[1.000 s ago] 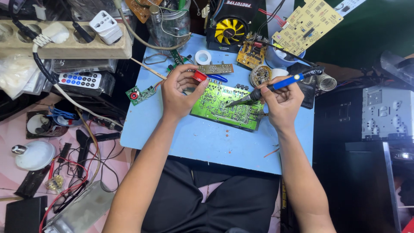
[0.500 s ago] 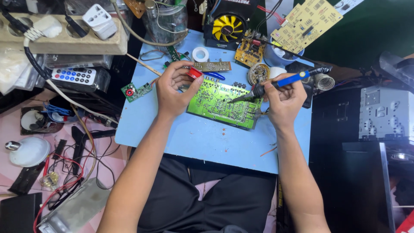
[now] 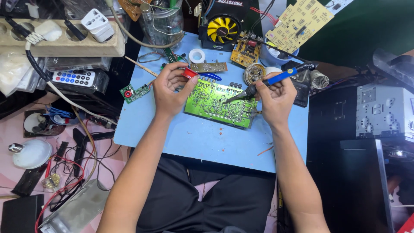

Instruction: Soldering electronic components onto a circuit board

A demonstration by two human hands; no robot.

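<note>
A green circuit board (image 3: 215, 105) lies solder-side up on a light blue work board (image 3: 207, 142) across my lap. My left hand (image 3: 170, 88) rests on the circuit board's left edge, with a small red-tipped tool (image 3: 189, 72) pinched between thumb and fingers. My right hand (image 3: 276, 97) grips a blue-handled soldering iron (image 3: 276, 78). Its tip touches the middle of the circuit board.
A small green board with a red part (image 3: 133, 92) lies left of my hand. Behind are a tape roll (image 3: 197, 55), a yellow fan (image 3: 223, 28), an orange board (image 3: 244, 52) and a beige board (image 3: 299, 23). A power strip (image 3: 64, 41), a remote (image 3: 73, 78), a bulb (image 3: 31, 153) and wires sit left.
The view has shifted slightly. Both hands stay on the circuit board, and the iron's tip has moved a little along it.
</note>
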